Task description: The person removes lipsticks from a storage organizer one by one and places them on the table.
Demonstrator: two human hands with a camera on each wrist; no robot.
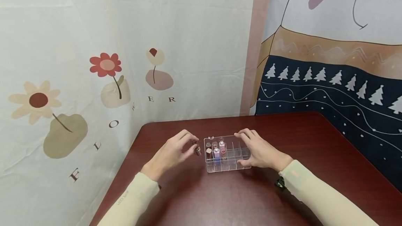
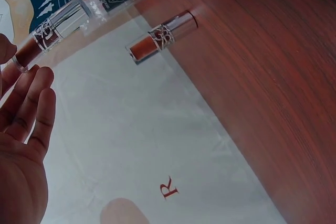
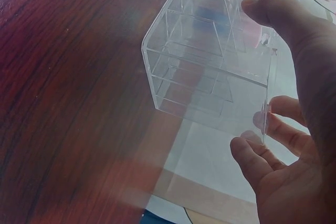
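A dark red table [image 1: 238, 198] stands before a pale flower-print curtain [image 1: 201, 37], with a navy tree-print cloth [image 1: 317, 93] on the right. Cream sleeves [image 1: 128, 201] reach in from both sides, and a dark wristband [image 1: 280, 183] shows at the right cuff. The right hand [image 1: 262, 152] blocks part of the clear box's [image 1: 230, 166] right end from the head camera. A loose tube [image 2: 163, 36] with an orange-brown body is apart from the box in the left wrist view; it seems to stand on the table, though the angle makes that hard to judge

The box sits on the table, split by thin dividers. Its left compartments hold small tubes and bottles, among them pink bottles [image 1: 222, 145] and a beige-topped tube [image 1: 209, 152]. The right hand grips the box, thumb in front and spread fingers behind. The left hand [image 1: 176, 151] pinches a dark red tube [image 2: 48, 35] with a silver cap between thumb and fingertips, just beside the box's left end
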